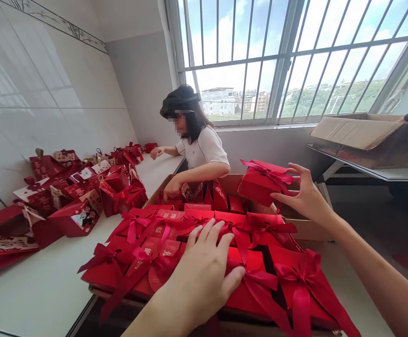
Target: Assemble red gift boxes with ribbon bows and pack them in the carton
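My right hand [300, 194] grips a red gift box [258, 187] with a ribbon bow by its right side, holding it raised and tilted over the back right of the packed boxes. Fingers spread, my left hand [209, 264] rests over the ribbon-tied boxes in the middle. Beneath it, several red gift boxes [253, 260] with satin bows stand close together in a cardboard carton, and some show pale printed characters. A dark gap shows beside the front right box [300, 271].
Across the carton a person [204, 142] in a white top reaches into a second carton [297, 229] of red boxes. More patterned red boxes [80, 187] crowd the white table [56, 276] on the left. An open cardboard box [358, 131] sits on another table at right, near the barred window.
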Available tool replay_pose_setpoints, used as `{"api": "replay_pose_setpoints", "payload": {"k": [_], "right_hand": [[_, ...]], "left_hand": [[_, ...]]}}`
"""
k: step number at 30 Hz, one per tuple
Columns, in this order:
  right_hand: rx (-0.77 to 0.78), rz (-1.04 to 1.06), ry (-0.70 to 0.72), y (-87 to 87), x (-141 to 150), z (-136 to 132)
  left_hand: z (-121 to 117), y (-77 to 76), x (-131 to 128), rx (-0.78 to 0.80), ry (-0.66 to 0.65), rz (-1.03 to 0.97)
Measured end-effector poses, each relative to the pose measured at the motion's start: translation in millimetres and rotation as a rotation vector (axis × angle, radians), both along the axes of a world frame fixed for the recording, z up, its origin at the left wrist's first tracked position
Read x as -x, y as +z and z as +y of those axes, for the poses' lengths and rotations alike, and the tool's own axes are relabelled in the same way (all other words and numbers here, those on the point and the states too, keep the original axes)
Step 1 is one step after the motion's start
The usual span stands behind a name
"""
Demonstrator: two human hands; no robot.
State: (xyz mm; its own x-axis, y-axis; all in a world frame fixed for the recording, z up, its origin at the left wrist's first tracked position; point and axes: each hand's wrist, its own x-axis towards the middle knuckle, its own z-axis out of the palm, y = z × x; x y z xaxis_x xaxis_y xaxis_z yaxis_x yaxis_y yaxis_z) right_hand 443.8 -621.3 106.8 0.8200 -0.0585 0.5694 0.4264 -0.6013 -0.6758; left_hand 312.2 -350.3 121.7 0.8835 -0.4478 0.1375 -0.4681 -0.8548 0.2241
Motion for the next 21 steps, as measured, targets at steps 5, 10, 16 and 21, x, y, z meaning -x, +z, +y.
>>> {"api": "replay_pose_setpoints", "payload": {"k": [5,10,16,21], "right_hand": [[-0.072,0.018,0.002,-12.8,-12.4,-7.6],[-0.109,0.038,0.01,-21.3,-18.5,-16.3],[-0.126,0.052,0.026,-32.3,-22.5,-26.7],[-0.158,0.09,0.05,-42.2,-26.5,-31.8]], "left_hand": [[-37.3,1.7,-53.2,-0.022,-0.003,0.124],[-66.6,-18.0,-91.2,0.016,-0.009,0.116],[-71.2,-30.8,-98.0,-0.036,-0.06,0.118],[-65.7,-30.2,-88.3,-0.041,-0.048,0.122]]}}
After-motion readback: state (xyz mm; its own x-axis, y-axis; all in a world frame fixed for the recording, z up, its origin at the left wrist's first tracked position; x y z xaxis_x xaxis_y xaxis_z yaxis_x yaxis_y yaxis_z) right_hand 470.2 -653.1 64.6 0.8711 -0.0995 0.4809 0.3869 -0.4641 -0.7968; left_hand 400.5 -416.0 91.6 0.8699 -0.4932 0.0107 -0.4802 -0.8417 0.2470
